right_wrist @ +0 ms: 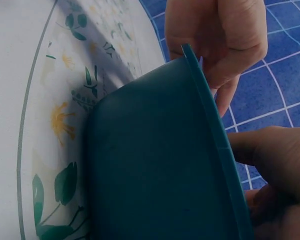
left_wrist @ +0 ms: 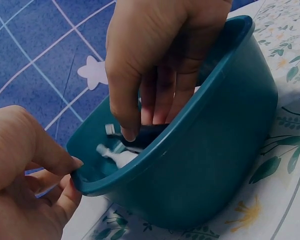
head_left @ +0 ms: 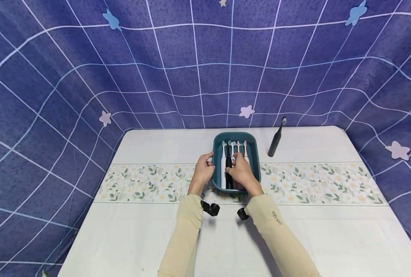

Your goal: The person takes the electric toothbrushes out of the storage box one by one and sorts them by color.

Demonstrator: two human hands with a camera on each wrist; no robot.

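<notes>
A dark teal plastic bin [head_left: 256,169] stands on the table with several electric toothbrushes lying side by side in it. My left hand [head_left: 203,169] pinches the bin's left rim between thumb and fingers, as the left wrist view shows [left_wrist: 30,160]. Inside the bin, my right hand [head_left: 241,170] reaches down and grips the black toothbrush [head_left: 229,179], thumb on its near side. To its left lies a white toothbrush [head_left: 223,169]. Pink brush heads [head_left: 245,144] show beyond the right hand, which partly hides their handles. In the right wrist view the bin wall [right_wrist: 150,160] hides the toothbrushes.
A dark electric toothbrush [head_left: 275,142] stands upright on the table right of the bin. The white tablecloth [head_left: 139,234] carries a floral band [head_left: 316,182] running under the bin. A blue gridded curtain [head_left: 212,77] with stars hangs behind and at both sides.
</notes>
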